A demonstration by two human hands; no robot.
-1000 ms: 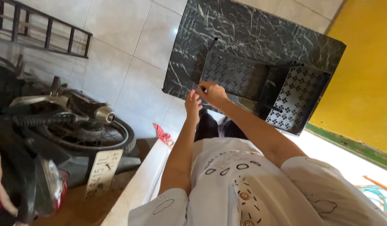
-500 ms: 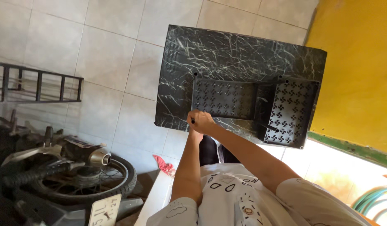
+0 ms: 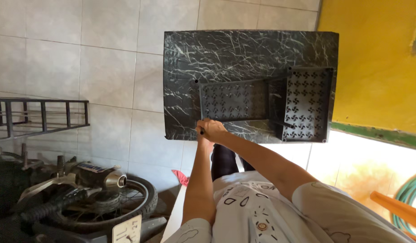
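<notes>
Stood on pale tiled floor (image 3: 104,67) beside yellow wall (image 3: 374,58). Black marbled panel (image 3: 244,58) held up ahead, perforated shelves on it. Right hand (image 3: 213,130) curled shut on dark tool (image 3: 201,132) at panel's lower edge; left hand (image 3: 205,145) underneath, fingers' state unclear. Motorbike (image 3: 81,198) lay left.

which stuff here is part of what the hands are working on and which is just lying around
In use:
- black marbled plastic panel with perforated shelves
- small dark tool at its lower edge
- right hand
- left hand, mostly hidden

Lying about:
- motorcycle
- metal rack
- red cloth
- green hose
</notes>
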